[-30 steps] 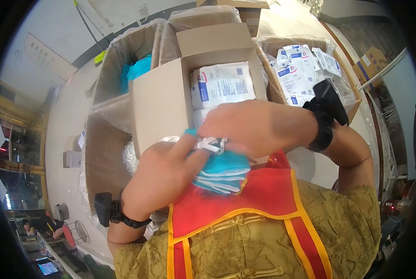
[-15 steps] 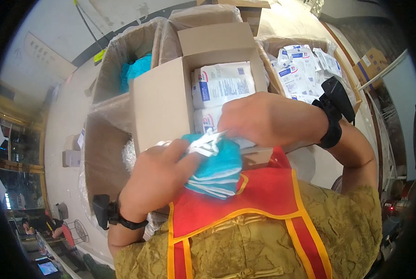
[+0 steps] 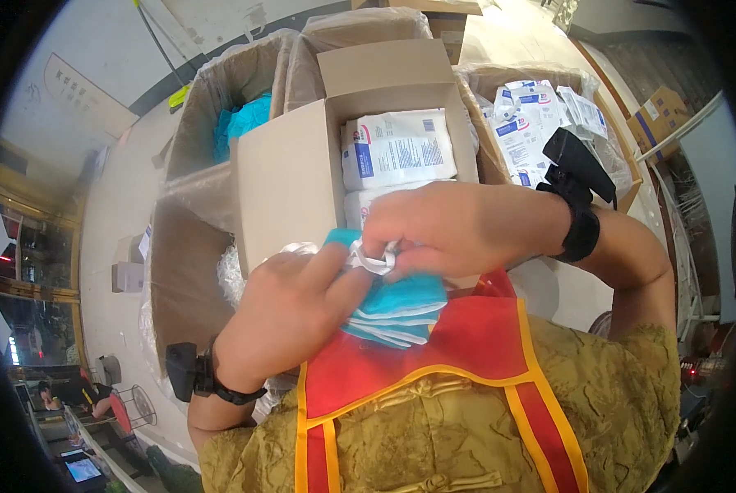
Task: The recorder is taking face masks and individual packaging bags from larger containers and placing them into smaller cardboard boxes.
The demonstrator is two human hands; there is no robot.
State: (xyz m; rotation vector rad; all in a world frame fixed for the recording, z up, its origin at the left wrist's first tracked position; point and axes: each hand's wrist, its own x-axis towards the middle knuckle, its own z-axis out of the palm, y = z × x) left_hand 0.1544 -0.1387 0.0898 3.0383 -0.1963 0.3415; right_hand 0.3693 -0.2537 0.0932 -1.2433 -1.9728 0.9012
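Note:
In front of my chest I hold a stack of teal-and-white face masks point(image 3: 402, 306), with white strap loops point(image 3: 373, 256) bunched at its upper edge. My left hand point(image 3: 290, 308) is closed on the stack's left side, thumb and forefinger near the loops. My right hand point(image 3: 421, 230) is closed with bent fingers on the white loops, just above the masks. Directly beyond my hands stands an open cardboard box point(image 3: 286, 185) holding white packages with blue labels point(image 3: 396, 148). My right hand partly covers the nearer package.
A plastic-lined carton point(image 3: 257, 82) at the far left holds teal items point(image 3: 244, 125). Another lined carton point(image 3: 191, 271) stands nearer on the left. At the right, a lined carton point(image 3: 622, 177) contains loose white packets point(image 3: 528, 135). A small taped box point(image 3: 659, 115) lies beyond it.
My right hand has moved slightly left and down, closer to my left hand, gathering the white loops. The mask stack has tilted and shifted a little to the right.

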